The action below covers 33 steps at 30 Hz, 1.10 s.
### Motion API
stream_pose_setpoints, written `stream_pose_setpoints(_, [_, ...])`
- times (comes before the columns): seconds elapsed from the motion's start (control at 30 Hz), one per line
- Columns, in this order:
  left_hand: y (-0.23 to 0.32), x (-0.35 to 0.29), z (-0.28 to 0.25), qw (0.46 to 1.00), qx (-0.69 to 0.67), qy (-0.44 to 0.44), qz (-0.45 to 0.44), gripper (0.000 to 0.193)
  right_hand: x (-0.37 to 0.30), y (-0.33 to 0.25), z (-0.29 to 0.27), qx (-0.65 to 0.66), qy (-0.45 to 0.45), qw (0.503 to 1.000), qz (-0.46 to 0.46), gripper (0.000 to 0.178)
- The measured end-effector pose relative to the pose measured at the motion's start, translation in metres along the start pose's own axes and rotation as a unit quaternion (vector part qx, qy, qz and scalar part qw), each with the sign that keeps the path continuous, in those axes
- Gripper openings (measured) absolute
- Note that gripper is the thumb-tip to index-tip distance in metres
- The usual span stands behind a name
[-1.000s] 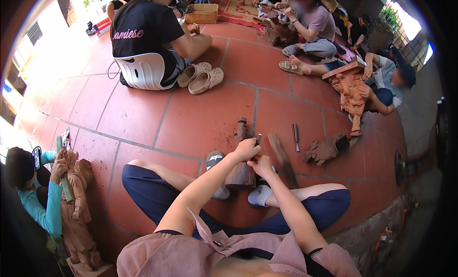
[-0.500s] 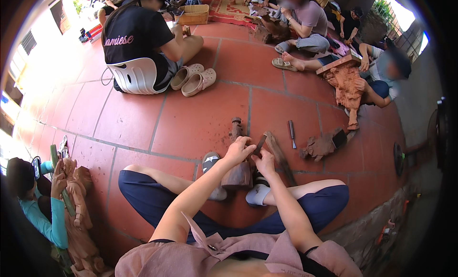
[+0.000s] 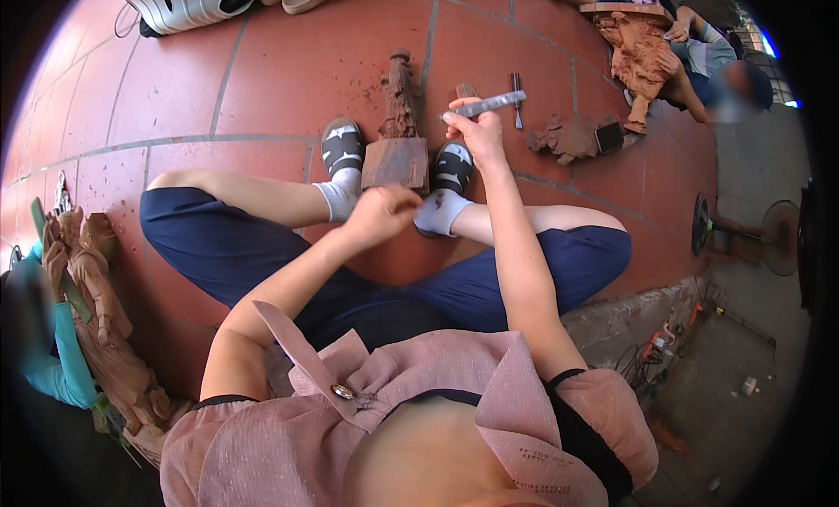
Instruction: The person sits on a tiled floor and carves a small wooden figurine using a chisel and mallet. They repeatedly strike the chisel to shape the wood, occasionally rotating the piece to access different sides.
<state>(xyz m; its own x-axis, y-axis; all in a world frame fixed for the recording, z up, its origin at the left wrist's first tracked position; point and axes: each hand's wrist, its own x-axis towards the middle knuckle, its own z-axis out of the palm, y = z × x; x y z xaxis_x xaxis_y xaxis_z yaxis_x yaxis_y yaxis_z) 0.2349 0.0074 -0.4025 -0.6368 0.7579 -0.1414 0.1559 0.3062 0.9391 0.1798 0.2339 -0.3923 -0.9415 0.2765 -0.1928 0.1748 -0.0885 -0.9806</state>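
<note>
My right hand (image 3: 479,133) is raised over my right foot, its fingers closed on a grey flat, narrow tool (image 3: 494,104) that points right; its exact kind is unclear. Between my feet, a brown wood carving (image 3: 399,96) with a square block base (image 3: 393,164) extends away from me. My left hand (image 3: 382,215) hovers by the near edge of the block, fingers loosely bent and apart, with nothing visible in it. A wooden stick (image 3: 466,91) lies behind my right hand, partly covered by it.
A chisel (image 3: 517,105) lies on the red tiles, beside a rough wood piece (image 3: 564,140) with a dark square item (image 3: 608,139) on it. People work on carvings at the left (image 3: 105,288) and upper right (image 3: 638,61). A fan (image 3: 778,236) stands right.
My hands have separated: the left came back toward me off the tool, and the right lifted it away to the upper right. My view tilted down, uncovering the carving's block.
</note>
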Motion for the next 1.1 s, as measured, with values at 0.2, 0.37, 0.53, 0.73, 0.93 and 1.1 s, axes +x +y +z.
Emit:
stream_pose_setpoints(0.2, [-0.045, 0.02, -0.022, 0.939, -0.073, 0.279, -0.188, 0.048, -0.009, 0.012, -0.005, -0.144, -0.096, 0.982, 0.071, 0.01])
stream_pose_setpoints(0.37, [-0.054, 0.016, -0.006, 0.962, 0.077, 0.211, -0.153, 0.071, -0.009, 0.026, 0.003, -0.308, -0.159, 0.938, 0.001, 0.018])
stream_pose_setpoints(0.53, [-0.045, 0.018, -0.011, 0.96, 0.104, 0.195, -0.174, 0.067, -0.014, 0.028, 0.01, -0.244, -0.173, 0.954, 0.029, 0.02])
stream_pose_setpoints(0.73, [-0.039, 0.017, -0.017, 0.96, 0.092, 0.195, -0.18, 0.068, 0.012, 0.032, 0.004, -0.382, -0.146, 0.911, 0.057, 0.026])
stream_pose_setpoints(0.93, [-0.043, 0.018, -0.015, 0.958, 0.113, 0.204, -0.166, 0.065, -0.005, 0.048, -0.001, -0.41, -0.214, 0.882, -0.088, 0.032])
stream_pose_setpoints(1.1, [-0.043, 0.016, -0.016, 0.959, 0.114, 0.195, -0.171, 0.065, 0.018, 0.043, -0.001, -0.409, -0.159, 0.897, 0.059, 0.031])
